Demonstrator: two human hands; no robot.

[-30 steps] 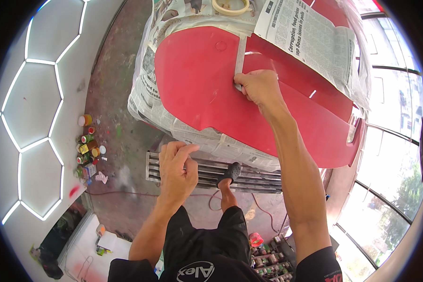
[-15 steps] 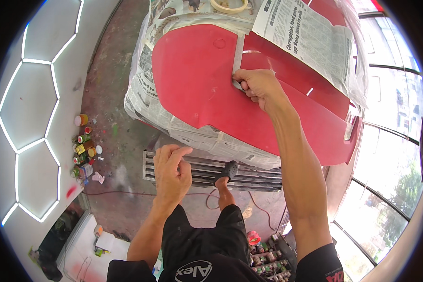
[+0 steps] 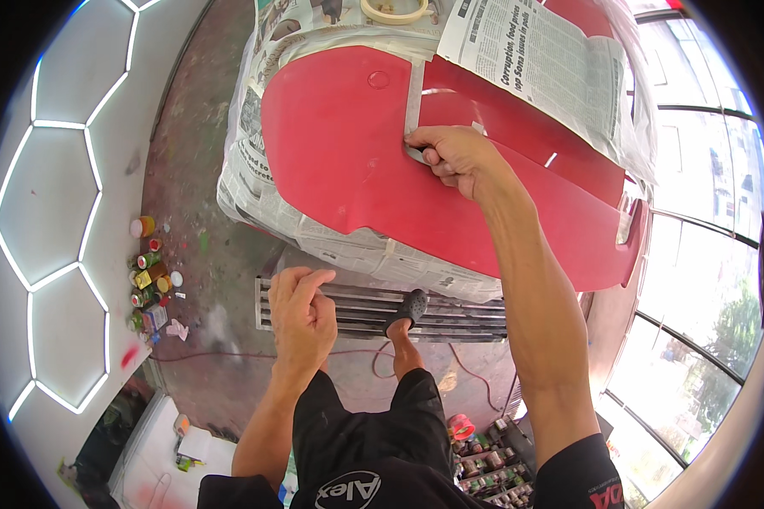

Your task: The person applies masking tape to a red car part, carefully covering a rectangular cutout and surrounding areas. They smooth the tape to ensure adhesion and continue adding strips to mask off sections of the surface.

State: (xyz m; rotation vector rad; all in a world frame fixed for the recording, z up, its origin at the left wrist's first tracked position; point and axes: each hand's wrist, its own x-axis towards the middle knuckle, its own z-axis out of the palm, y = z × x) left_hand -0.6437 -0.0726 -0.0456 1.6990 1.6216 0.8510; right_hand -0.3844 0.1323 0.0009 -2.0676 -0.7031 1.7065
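A right hand (image 3: 458, 161) pinches a pale strip (image 3: 415, 89) over a red panel (image 3: 331, 144), thumb and fingers closed on its near end, while the left hand (image 3: 301, 314) hangs well apart, fingers loosely bent, nothing visible in its grasp. The strip runs straight from the panel's far edge to the pinch, where a short loose length (perhaps a folded tail) bends toward the palm. The step in hand appears to be working the strip along the panel's face, though whether it is being laid or peeled one cannot tell. The next move seems to call for a firm pinch, even tension and a careful change of direction near the curl, perhaps with the left hand brought in to steady it.

The panel rests on a bulky form wrapped in newspaper (image 3: 331, 242), which shows past the panel's near and left edges. A loose sheet (image 3: 526, 59) lies across the panel's far right part, and a tape roll (image 3: 394, 19) sits beyond its far edge. Below the panel's near edge, a slatted platform (image 3: 467, 318) spans the floor, a dark shoe (image 3: 407, 310) at the middle of its length and the left hand seen over its left end. Bottles (image 3: 151, 276) cluster at the foot of a wall (image 3: 51, 187) lined with glowing hexagons; tall windows (image 3: 688, 178) light the right side.
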